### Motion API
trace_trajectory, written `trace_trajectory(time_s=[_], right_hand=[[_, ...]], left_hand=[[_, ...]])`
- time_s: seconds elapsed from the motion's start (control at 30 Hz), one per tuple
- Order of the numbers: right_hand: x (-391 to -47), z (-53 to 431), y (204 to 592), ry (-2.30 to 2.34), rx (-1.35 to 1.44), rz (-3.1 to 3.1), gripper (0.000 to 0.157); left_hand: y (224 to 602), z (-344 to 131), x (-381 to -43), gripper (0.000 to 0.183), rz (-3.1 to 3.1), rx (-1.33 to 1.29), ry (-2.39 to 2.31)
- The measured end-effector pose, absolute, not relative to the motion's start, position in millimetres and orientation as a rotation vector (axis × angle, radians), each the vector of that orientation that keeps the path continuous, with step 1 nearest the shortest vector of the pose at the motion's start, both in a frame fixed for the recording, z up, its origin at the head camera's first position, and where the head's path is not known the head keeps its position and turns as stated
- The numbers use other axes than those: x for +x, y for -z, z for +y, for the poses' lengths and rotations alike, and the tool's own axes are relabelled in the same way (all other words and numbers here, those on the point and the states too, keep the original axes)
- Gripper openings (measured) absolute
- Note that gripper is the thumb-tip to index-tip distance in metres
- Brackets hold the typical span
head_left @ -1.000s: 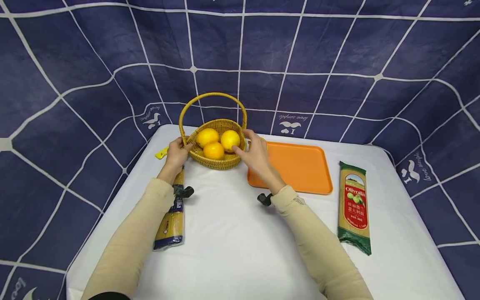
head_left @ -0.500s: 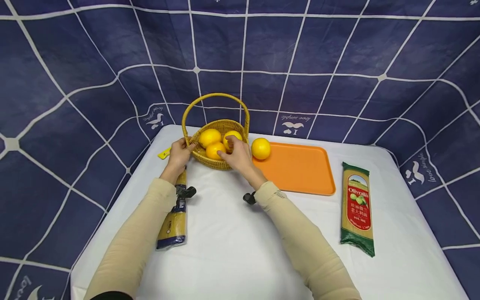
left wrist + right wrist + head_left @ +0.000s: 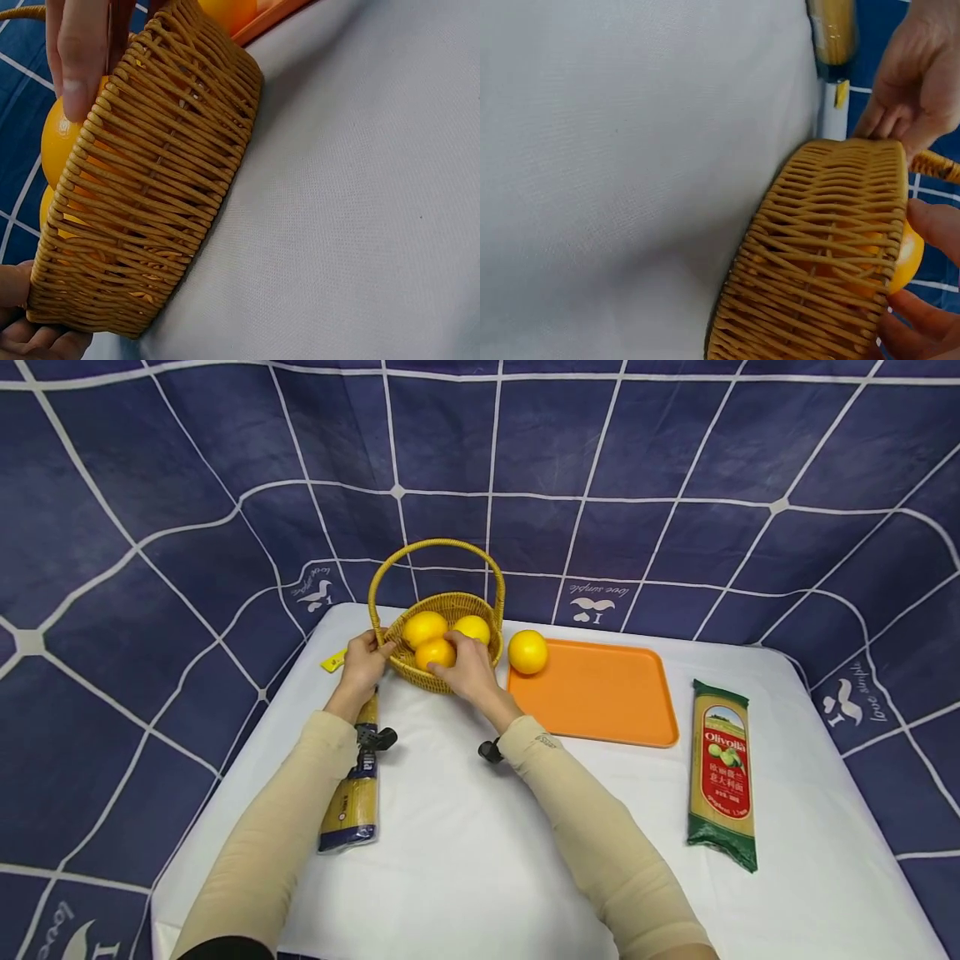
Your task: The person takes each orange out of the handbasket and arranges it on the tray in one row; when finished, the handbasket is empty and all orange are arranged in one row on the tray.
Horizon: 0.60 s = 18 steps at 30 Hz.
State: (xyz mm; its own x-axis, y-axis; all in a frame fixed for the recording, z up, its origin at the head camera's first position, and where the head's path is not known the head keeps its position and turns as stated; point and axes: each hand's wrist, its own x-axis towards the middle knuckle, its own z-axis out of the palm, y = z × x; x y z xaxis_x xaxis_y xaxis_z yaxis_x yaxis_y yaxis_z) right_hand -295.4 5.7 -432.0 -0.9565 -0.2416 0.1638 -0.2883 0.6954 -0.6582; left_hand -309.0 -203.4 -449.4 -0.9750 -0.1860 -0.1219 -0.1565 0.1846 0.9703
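Observation:
A woven wicker basket with a tall hoop handle stands at the back of the table and holds three oranges. My left hand grips its left rim, thumb inside and fingers outside, as the right wrist view also shows. Inside the basket, my right hand has thumb and fingers around the front orange. Behind that one lie a left orange and a right orange, the latter partly hidden by the right hand. Another orange rests at the back left corner of the orange tray.
A spaghetti pack with blue ends lies under the left forearm, partly covered. At far right is a green-ended spaghetti pack. A small yellow object lies left of the basket. A blue checked cloth hangs behind the table.
My right hand has let go of an orange at the tray's back left corner and moved left into the basket, onto the front orange. My left hand keeps its hold on the rim.

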Motion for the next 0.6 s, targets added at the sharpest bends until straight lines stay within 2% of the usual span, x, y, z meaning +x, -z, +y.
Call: trace_trajectory(time_s=[0.27,0.6], right_hand=[[-302.1,-3.8,424.7,-0.943,0.425,-2.898,0.073],[-302.6,-8.5,425.4,-0.853,0.401,-2.974,0.076]], left_hand=[[446.6,-203.6,-310.4,0.044,-2.409,0.354,1.935],[448.3,-202.4,-308.4,0.045,-2.41,0.352,1.942]])
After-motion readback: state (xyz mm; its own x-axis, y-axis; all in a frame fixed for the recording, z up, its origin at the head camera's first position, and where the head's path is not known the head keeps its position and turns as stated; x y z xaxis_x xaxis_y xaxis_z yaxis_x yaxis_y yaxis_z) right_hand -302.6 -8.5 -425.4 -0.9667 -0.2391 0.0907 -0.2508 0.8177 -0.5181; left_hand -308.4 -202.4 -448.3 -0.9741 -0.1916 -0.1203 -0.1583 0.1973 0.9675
